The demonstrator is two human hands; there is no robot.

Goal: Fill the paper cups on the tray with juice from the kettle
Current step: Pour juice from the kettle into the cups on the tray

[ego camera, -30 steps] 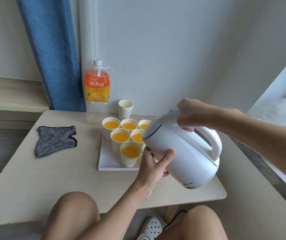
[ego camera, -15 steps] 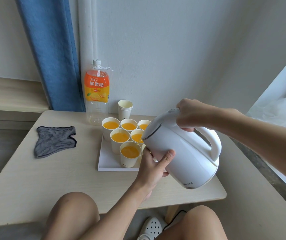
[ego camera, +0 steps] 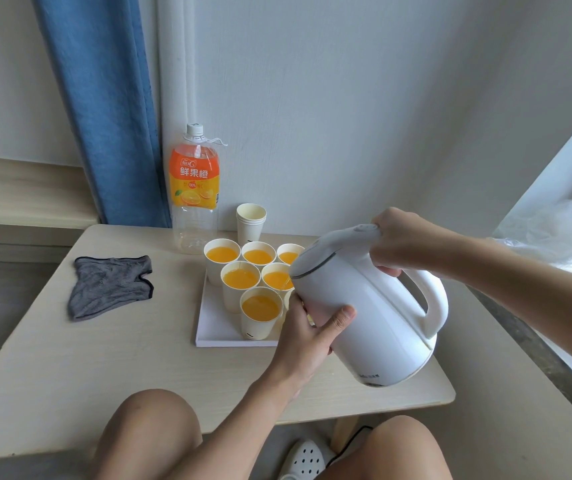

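A white kettle [ego camera: 367, 306] is tilted to the left over a white tray [ego camera: 213, 323] that holds several paper cups [ego camera: 261, 311] of orange juice. My right hand [ego camera: 395, 244] grips the top of the kettle's handle. A thin orange stream leaves the spout toward a cup that the kettle and my hand mostly hide. My left hand [ego camera: 307, 332] is curled around that hidden cup at the tray's front right, thumb against the kettle body.
A nearly empty juice bottle [ego camera: 194, 188] and a stack of spare paper cups [ego camera: 250, 223] stand by the wall behind the tray. A grey cloth [ego camera: 109, 285] lies on the left of the small wooden table [ego camera: 104, 368]. My knees are under the front edge.
Almost nothing differs; the kettle stays tilted over the tray with both hands in the same places.
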